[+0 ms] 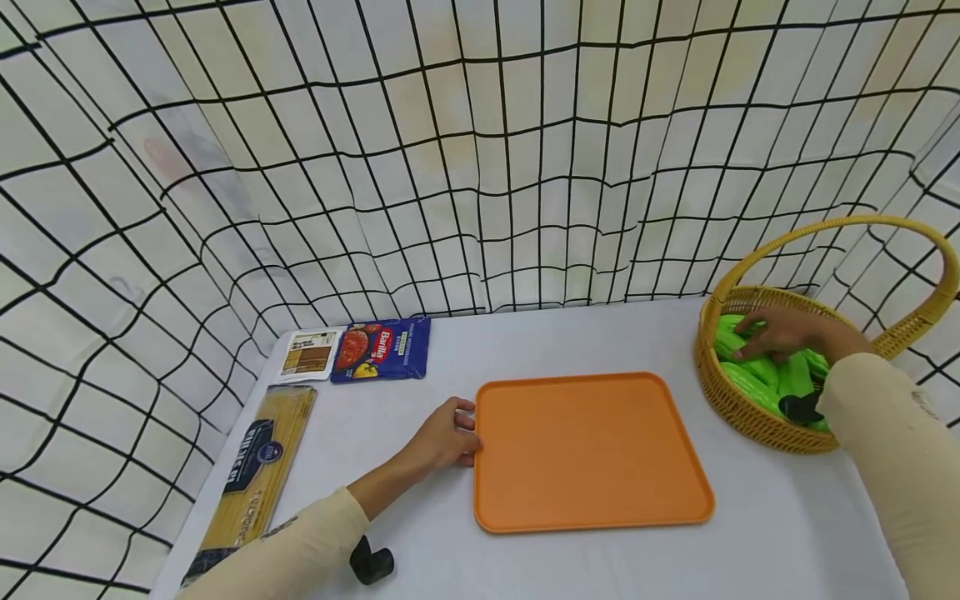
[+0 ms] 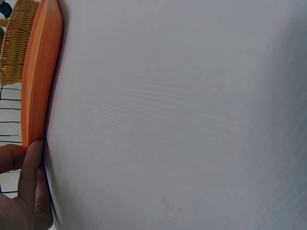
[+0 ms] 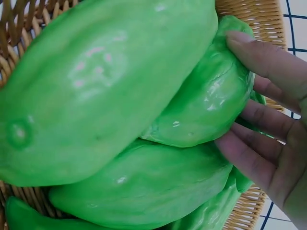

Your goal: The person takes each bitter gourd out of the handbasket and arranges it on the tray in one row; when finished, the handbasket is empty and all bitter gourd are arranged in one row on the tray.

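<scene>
Left hand [image 1: 444,437] pinches left edge of flat orange rectangular tray [image 1: 588,454] on white table [image 1: 577,342], right hand [image 1: 783,332] grips glossy green lumpy fruit [image 3: 206,105] inside yellow woven wicker basket [image 1: 742,423].

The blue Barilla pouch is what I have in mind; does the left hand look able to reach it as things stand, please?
Probably yes: nothing visible stands between the left hand and the blue Barilla pouch, though the hand would first have to leave the orange tray.
</scene>
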Demonstrator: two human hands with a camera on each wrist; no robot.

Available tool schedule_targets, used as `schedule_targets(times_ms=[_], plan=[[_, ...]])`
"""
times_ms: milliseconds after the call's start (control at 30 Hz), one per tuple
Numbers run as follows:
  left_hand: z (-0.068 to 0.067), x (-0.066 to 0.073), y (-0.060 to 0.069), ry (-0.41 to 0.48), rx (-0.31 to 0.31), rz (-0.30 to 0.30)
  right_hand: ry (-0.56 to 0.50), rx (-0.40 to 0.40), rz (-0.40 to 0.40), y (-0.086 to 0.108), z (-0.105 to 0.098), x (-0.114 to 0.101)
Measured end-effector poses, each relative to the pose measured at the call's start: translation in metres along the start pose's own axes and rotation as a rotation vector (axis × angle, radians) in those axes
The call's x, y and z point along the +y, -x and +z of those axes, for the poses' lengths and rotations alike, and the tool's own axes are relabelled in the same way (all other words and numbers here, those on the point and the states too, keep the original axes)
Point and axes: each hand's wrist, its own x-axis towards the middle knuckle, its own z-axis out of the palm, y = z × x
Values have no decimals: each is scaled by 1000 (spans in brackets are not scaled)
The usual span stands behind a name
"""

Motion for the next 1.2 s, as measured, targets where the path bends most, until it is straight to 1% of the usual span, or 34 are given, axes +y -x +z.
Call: schedule_targets(times_ms=[200, 333, 500, 700, 833, 1033, 1200], plan=[[1, -2, -2, 4, 0, -1, -5, 15, -11, 4, -2, 4], [1, -3, -4, -5, 0, -1, -28, 31, 3, 5, -4, 8], [0, -4, -4, -10, -4, -7, -72, 30, 20, 7, -6, 13], [1, -4, -3, -14, -11, -10, -113, 13, 16, 17, -9, 16], [1, -4, -3, -14, -13, -8, -123, 20, 5, 27, -9, 15], [1, -3, -4, -18, -14, -10, -121, 49, 8, 41, -9, 16], [-1, -3, -4, -16, -19, -4, -111, 88, 4, 47, -9, 15]])
